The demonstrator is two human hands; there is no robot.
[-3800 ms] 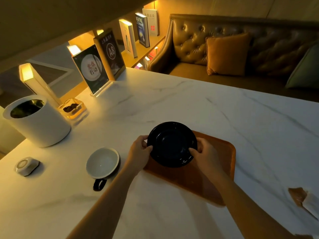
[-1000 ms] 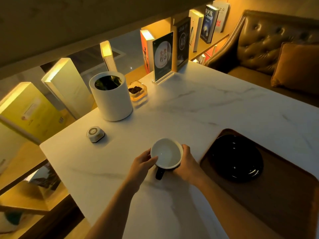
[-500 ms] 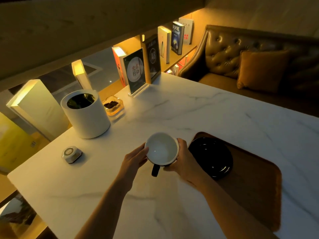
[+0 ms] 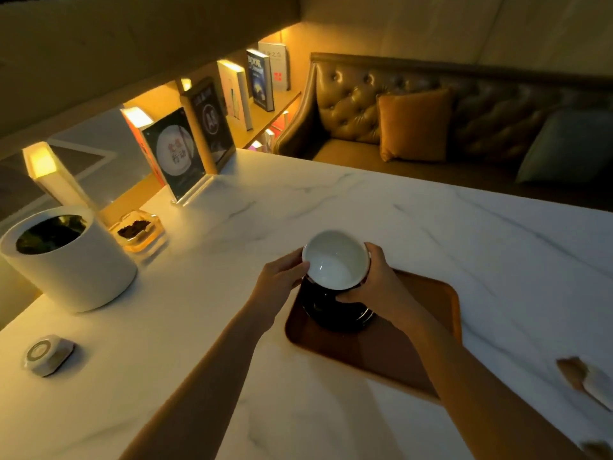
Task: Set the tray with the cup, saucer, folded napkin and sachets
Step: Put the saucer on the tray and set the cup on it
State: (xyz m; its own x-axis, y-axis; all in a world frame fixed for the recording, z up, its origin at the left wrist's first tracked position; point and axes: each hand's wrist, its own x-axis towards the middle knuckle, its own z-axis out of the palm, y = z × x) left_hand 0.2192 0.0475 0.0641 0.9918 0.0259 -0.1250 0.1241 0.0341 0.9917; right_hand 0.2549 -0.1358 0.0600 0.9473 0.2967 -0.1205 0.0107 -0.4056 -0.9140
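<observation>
A white-lined dark cup (image 4: 335, 260) is held over the black saucer (image 4: 335, 315), tilted slightly towards me. My right hand (image 4: 378, 280) grips the cup's right side. My left hand (image 4: 280, 277) touches its left rim with the fingertips. The saucer lies on the left end of the brown wooden tray (image 4: 428, 313); whether the cup rests on it I cannot tell. Sachets (image 4: 583, 376) lie on the marble table at the right edge. No napkin is clearly visible.
At the table's left end stand a white cylindrical bin (image 4: 73, 260), a small glass dish (image 4: 139, 229), an acrylic sign stand (image 4: 179, 161) and a small round call button (image 4: 48, 355). A leather sofa with cushions (image 4: 414, 124) lies beyond the far edge.
The cup was lifted from the table left of the tray and carried right, over the saucer. Both hands travelled with it.
</observation>
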